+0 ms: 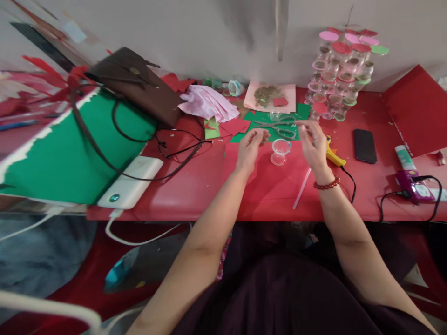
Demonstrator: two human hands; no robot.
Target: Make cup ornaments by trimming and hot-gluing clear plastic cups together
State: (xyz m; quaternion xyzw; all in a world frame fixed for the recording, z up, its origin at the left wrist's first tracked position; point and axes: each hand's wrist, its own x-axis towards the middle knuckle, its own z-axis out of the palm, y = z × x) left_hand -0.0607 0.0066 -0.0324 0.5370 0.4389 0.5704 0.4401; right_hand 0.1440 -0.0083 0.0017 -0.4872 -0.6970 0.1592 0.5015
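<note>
My left hand (251, 146) is raised over the red sheet with its fingers curled together. Opposite it, my right hand (314, 144), a beaded bracelet at its wrist, has thumb and fingers closed toward each other. Whatever either hand may hold is too small to make out. Between them a small clear plastic piece, two cups joined at the narrow ends (279, 158), stands on the red sheet (258, 181). Scissors (275, 124) lie just behind. Right of my right hand is a yellow glue gun (334, 151); a translucent glue stick (302, 188) lies in front.
A hanging of clear cups with coloured discs (337, 77) stands at the back right. A phone (365, 145) and a purple plug adapter (415, 186) are at right. To the left are a brown bag (139, 86), glasses (178, 151) and a white power bank (131, 184).
</note>
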